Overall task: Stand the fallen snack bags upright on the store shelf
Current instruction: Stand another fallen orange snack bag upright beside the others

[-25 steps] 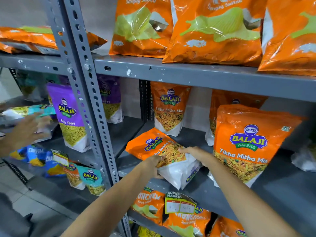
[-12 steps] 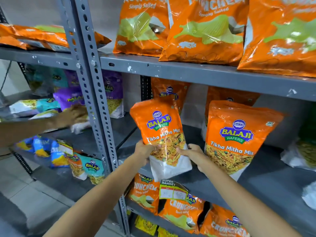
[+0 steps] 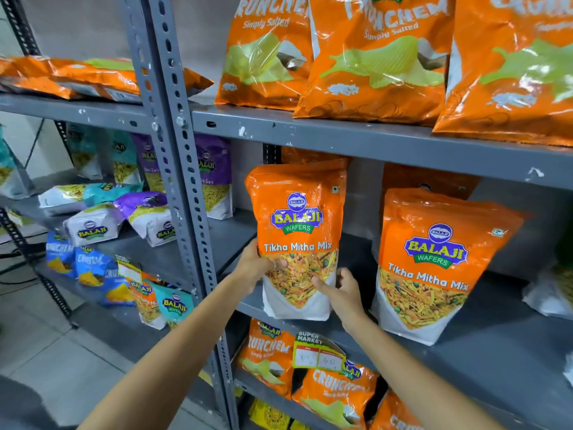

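A person's two bare hands hold an orange plastic snack bag labelled Tikha Mitha Mix [image 3: 299,240] upright at the front edge of a grey metal store shelf [image 3: 496,361]. The left hand [image 3: 257,265] has its grip closed on the bag's left side, thumb across the front. The right hand [image 3: 341,293] grips the lower right corner, fingers curled behind. The bag's white base sits at the shelf's front edge; whether it touches cannot be told. A second matching orange bag [image 3: 434,262] stands upright just beside it, towards the right. In the neighbouring bay to the left, purple, teal and white snack bags [image 3: 124,212] lie toppled.
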The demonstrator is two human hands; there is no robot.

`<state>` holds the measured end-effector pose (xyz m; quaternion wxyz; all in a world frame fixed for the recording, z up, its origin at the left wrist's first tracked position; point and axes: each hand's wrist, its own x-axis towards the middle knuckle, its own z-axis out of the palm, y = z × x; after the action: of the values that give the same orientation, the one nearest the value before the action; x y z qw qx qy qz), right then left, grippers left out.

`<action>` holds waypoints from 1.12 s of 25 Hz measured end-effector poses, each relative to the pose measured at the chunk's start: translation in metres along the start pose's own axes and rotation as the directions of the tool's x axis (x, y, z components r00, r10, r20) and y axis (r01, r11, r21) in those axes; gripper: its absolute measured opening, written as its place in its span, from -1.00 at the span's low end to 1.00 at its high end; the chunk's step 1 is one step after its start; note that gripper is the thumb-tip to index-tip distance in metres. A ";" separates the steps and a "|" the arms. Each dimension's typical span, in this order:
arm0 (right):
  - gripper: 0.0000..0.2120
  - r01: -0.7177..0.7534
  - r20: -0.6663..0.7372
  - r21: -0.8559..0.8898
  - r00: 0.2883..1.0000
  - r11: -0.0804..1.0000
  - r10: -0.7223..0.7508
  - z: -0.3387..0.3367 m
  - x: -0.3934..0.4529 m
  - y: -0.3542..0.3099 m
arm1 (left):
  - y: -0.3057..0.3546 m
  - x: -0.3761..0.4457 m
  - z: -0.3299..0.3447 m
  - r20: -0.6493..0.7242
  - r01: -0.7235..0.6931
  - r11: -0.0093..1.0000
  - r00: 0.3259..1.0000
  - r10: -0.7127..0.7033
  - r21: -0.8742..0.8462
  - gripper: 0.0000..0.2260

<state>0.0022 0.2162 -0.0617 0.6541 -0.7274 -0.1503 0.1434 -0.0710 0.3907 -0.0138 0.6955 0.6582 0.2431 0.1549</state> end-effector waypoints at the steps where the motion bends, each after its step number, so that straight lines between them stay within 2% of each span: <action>1: -0.75 0.014 -0.014 -0.008 1.000 1.000 -0.014 0.005 0.004 0.000 | 0.002 0.008 -0.002 0.011 -0.008 1.000 1.000 0.008 0.001 -0.50; 5: -0.70 0.069 -0.082 -0.051 0.994 0.996 -0.073 0.024 0.027 -0.002 | 0.011 0.050 -0.011 0.070 -0.016 0.998 0.998 0.011 0.069 -0.52; 10: -0.68 0.086 -0.128 -0.153 0.986 0.984 -0.106 0.041 0.042 0.011 | -0.002 0.086 -0.031 0.119 0.018 0.990 0.992 -0.035 0.140 -0.44; 13: -0.69 0.062 -0.064 -0.223 0.995 0.973 -0.078 0.038 0.041 0.028 | -0.029 0.093 -0.037 0.145 0.047 0.996 0.988 -0.058 0.074 -0.48; 18: -0.56 0.053 0.056 -0.317 0.998 0.947 -0.037 0.034 0.043 0.034 | -0.063 0.086 -0.032 0.174 0.132 0.990 0.977 -0.123 -0.046 -0.41; 20: -0.55 0.054 0.081 -0.337 0.996 0.940 -0.028 0.037 0.043 0.035 | -0.071 0.085 -0.033 0.163 0.113 0.992 0.981 -0.103 -0.052 -0.33; 24: -0.54 0.045 0.075 -0.351 0.997 0.935 -0.020 0.041 0.046 0.031 | -0.079 0.085 -0.029 0.097 0.070 0.994 0.993 -0.061 -0.082 -0.47; 28: -0.53 -0.004 0.091 -0.401 0.995 0.916 0.044 0.041 0.048 0.028 | -0.080 0.088 -0.027 0.070 0.066 0.994 0.996 -0.060 -0.087 -0.43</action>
<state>0.0306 0.2705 -0.0945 0.4816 -0.8395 -0.1995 0.1531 -0.0206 0.4534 -0.1054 0.7365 0.6232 0.2334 0.1214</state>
